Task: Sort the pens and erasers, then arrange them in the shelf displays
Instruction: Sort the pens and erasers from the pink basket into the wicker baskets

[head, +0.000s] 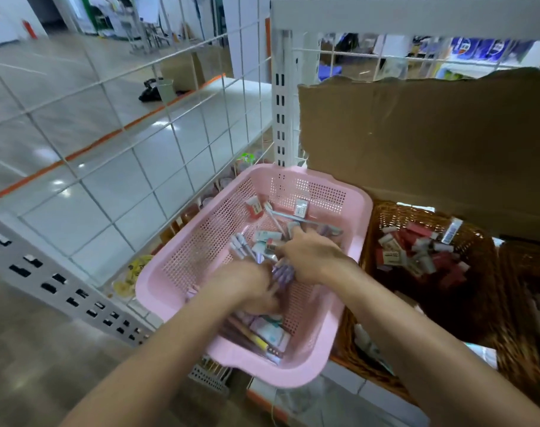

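A pink plastic basket [200,251] on the shelf holds mixed pens and erasers. Both my hands are inside it. My left hand [247,288] is curled around a bundle of pens [242,246] whose pale tips stick out above it. My right hand [311,257] lies over purple pens [282,274] and small erasers [264,235], fingers bent onto them; whether it holds one is hidden. A red eraser [253,206] and a white eraser [301,208] lie at the basket's far end. More pens and packets [262,337] lie at the near end.
A brown wicker basket [484,306] to the right holds several red and white erasers [416,254]. A torn cardboard sheet [422,143] stands behind it. A white wire grid panel [123,124] closes the left side, with a white upright post [282,97] at the back.
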A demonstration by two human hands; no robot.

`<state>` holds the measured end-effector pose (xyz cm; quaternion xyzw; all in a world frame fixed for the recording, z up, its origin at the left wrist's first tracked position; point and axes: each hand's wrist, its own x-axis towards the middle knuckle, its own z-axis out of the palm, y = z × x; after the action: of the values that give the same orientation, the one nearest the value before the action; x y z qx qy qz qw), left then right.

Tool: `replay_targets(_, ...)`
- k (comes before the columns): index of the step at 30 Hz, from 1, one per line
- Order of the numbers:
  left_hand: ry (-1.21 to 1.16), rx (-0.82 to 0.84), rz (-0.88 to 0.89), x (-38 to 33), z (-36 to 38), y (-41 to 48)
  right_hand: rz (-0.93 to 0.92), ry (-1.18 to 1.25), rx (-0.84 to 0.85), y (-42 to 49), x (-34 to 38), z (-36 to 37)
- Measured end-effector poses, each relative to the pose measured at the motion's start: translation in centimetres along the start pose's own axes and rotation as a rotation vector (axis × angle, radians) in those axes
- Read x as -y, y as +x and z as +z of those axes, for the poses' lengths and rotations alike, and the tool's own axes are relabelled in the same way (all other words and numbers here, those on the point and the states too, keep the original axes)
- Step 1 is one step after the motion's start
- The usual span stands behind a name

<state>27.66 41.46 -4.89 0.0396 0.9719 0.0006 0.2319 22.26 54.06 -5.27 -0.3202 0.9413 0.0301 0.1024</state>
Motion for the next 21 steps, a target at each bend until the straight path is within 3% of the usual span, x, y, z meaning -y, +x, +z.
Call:
replay_targets(4, -0.222, -0.177, -0.011, 0.4, -0.6, -0.4, -0.043, -0.011, -0.345, -0.4, -0.1, -0.7)
replay_targets(7, -0.673, -0.257, 0.025, 0.5, -1.5, -0.8, 0.002, 0.188, -0.525, -0.8, -0.1, -1.7)
replay_targets(10, -1.115, -0.158, 0.090, 0.6, -1.8, -0.9, -0.037, 0.325, -0.735, -1.1, 0.0, -2.1)
replay_targets(16, -1.318, -0.142, 0.074, -0.3, -2.1, -1.7, -0.116, 0.516, -0.823, -2.6, -0.2, -2.5)
replay_targets(21, -1.357, -0.188, 0.085, -0.4, -2.6, -2.0, 0.009, 0.534, -0.928, -3.5, -1.5, -2.2)
